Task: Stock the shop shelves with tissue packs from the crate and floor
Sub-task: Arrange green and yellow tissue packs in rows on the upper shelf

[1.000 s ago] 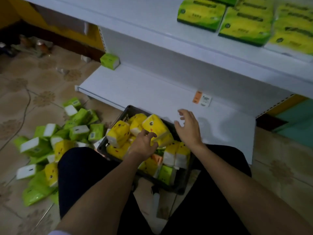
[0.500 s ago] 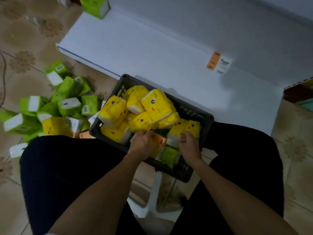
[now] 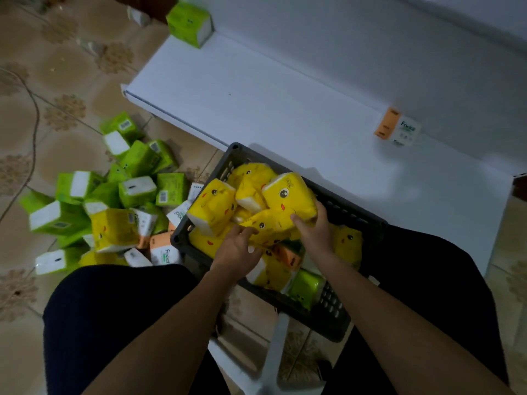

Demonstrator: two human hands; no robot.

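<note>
A dark grey crate (image 3: 353, 220) sits between my knees, heaped with yellow tissue packs (image 3: 212, 205) with cartoon faces. My right hand (image 3: 312, 232) grips the near edge of the top yellow pack (image 3: 288, 195), thumb on its face. My left hand (image 3: 238, 248) rests with spread fingers on another yellow pack (image 3: 266, 223) in the heap. A green pack (image 3: 306, 286) and an orange pack (image 3: 289, 255) lie lower in the crate. Green and yellow packs (image 3: 137, 192) lie scattered on the floor at the left.
The white bottom shelf (image 3: 285, 109) stretches behind the crate. It carries one green pack (image 3: 189, 24) at its far left and an orange-and-white pack (image 3: 397, 128) at the right. Tiled floor (image 3: 57, 89) with a thin cable lies to the left. A white stool frame (image 3: 271, 357) shows below me.
The camera tilted down towards the crate. My right hand came back from above the shelf into the crate and took hold of the top yellow pack. My left hand stayed in the heap.
</note>
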